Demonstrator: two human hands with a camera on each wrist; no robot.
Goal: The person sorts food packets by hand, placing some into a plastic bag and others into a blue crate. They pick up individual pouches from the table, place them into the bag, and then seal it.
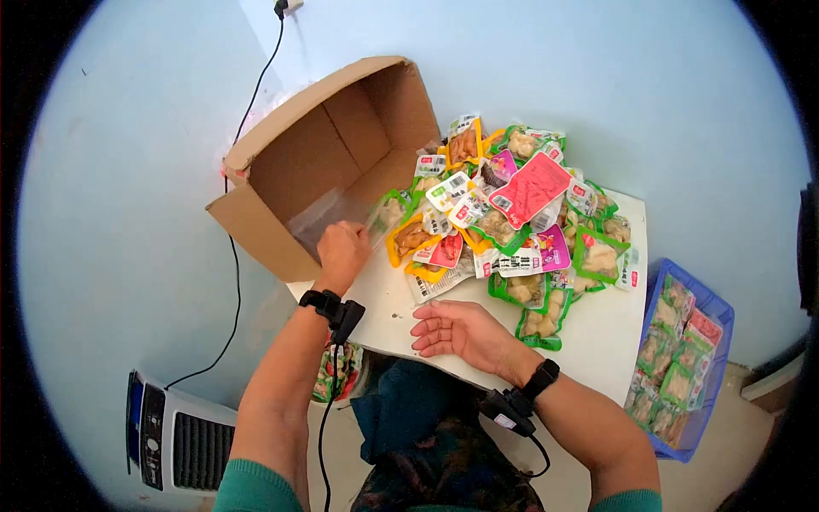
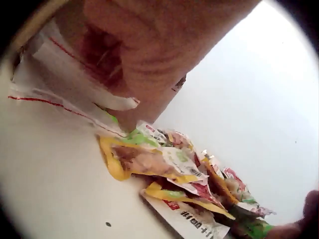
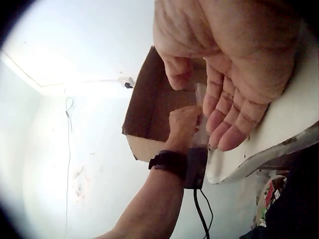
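In the head view my left hand (image 1: 343,252) is at the mouth of the cardboard box (image 1: 243,218), fingers curled, holding a clear plastic bag (image 1: 317,215). The left wrist view shows this bag (image 2: 65,82) with red lines along its edges, bunched at the fingers. Close to its right lies a heap of sealed food packets (image 1: 503,218) with green, yellow, pink and purple borders. My right hand (image 1: 465,331) lies palm up near the table's front edge, below the heap. Its fingers are relaxed and hold nothing, as the right wrist view also shows.
A blue basket (image 1: 723,341) with rows of packets stands at the right, below the white table (image 1: 409,320). At lower left is a white and black appliance (image 1: 192,435). A bin with colourful wrappers (image 1: 341,371) sits under the table edge. Cables trail from both wrists.
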